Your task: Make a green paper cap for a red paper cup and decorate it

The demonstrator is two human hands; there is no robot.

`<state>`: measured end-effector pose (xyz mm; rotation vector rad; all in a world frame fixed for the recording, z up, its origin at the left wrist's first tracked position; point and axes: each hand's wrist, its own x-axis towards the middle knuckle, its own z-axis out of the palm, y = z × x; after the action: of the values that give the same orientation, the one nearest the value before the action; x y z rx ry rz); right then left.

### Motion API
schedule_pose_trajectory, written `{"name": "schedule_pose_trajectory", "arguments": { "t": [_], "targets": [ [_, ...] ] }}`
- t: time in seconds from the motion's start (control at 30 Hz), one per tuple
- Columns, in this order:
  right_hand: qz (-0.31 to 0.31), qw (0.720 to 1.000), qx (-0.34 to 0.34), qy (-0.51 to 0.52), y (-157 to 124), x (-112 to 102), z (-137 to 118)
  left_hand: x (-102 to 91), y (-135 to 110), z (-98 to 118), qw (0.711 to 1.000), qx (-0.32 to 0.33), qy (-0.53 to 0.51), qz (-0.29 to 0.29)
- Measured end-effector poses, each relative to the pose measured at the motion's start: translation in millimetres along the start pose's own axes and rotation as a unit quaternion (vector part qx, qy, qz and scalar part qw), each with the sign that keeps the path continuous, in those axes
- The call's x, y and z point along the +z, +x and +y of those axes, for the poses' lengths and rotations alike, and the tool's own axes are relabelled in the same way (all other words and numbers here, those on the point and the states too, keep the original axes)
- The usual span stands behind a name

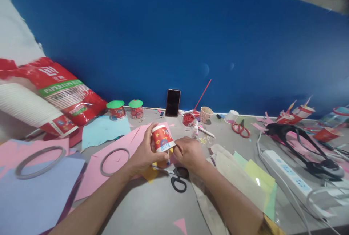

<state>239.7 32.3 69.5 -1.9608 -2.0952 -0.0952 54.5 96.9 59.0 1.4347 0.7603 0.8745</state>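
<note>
A red printed paper cup (163,137) is tilted in my left hand (144,152), with the thumb below it and the fingers behind. My right hand (190,152) is closed in a pinch at the cup's lower right rim. Whatever lies between its fingertips is hidden. Just below my hands lies a pair of black-handled scissors (179,184), its blades partly under the left hand. An orange-yellow paper piece (149,175) pokes out beneath my left hand, on the table beside a pink sheet (92,182).
At left are stacked paper cups (29,100) and their red bag (62,86). Two green-topped cups (116,111) stand behind. A phone (173,103) leans on the blue wall. Red scissors (240,129), a cloth (234,176) and a power strip (289,173) lie right.
</note>
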Motion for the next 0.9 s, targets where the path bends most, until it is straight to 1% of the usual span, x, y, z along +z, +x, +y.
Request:
{"name": "schedule_pose_trajectory", "arguments": {
  "t": [0.13, 0.33, 0.4, 0.53, 0.57, 0.6, 0.63, 0.67, 0.73, 0.77, 0.83, 0.9],
  "targets": [
    [0.006, 1.000, 0.027, -0.013, 0.4, -5.7, 0.8, -2.4, 0.5, 4.4, 0.992, 0.048, 0.120, 0.006],
    [0.001, 0.999, 0.037, -0.015, 1.7, -4.5, -1.0, 0.7, 0.0, 3.9, 0.971, 0.098, 0.219, 0.025],
    [0.002, 0.999, 0.038, -0.009, 1.7, -1.8, -0.4, 2.4, -0.3, 4.7, 0.966, 0.110, 0.231, 0.039],
    [0.014, 0.999, 0.038, 0.009, 0.5, 2.8, 1.0, 2.4, 1.8, 4.4, 0.964, 0.120, 0.222, 0.081],
    [0.019, 0.999, 0.042, 0.017, 0.2, 3.9, 1.0, 1.6, 2.9, 3.5, 0.963, 0.118, 0.223, 0.093],
    [0.031, 0.997, 0.054, 0.049, 0.1, 5.1, 1.1, 0.5, 4.1, 2.4, 0.963, 0.114, 0.223, 0.102],
    [0.047, 0.991, 0.071, 0.102, 0.3, 6.1, 1.3, -0.7, 5.3, 1.1, 0.963, 0.110, 0.220, 0.111],
    [0.066, 0.980, 0.091, 0.167, 1.0, 6.7, 2.2, -1.9, 6.3, -0.4, 0.964, 0.105, 0.214, 0.117],
    [0.101, 0.942, 0.126, 0.294, 4.1, 5.5, 7.1, -4.3, 7.8, -3.0, 0.969, 0.095, 0.190, 0.123],
    [0.114, 0.926, 0.138, 0.332, 6.5, 3.0, 12.1, -5.3, 8.3, -4.0, 0.972, 0.094, 0.177, 0.123],
    [0.137, 0.910, 0.154, 0.360, 12.0, -6.5, 28.3, -7.2, 8.9, -5.4, 0.975, 0.096, 0.159, 0.118],
    [0.187, 0.892, 0.184, 0.368, 17.2, -20.3, 52.2, -8.5, 9.3, -5.8, 0.978, 0.102, 0.142, 0.116]
  ]
}}
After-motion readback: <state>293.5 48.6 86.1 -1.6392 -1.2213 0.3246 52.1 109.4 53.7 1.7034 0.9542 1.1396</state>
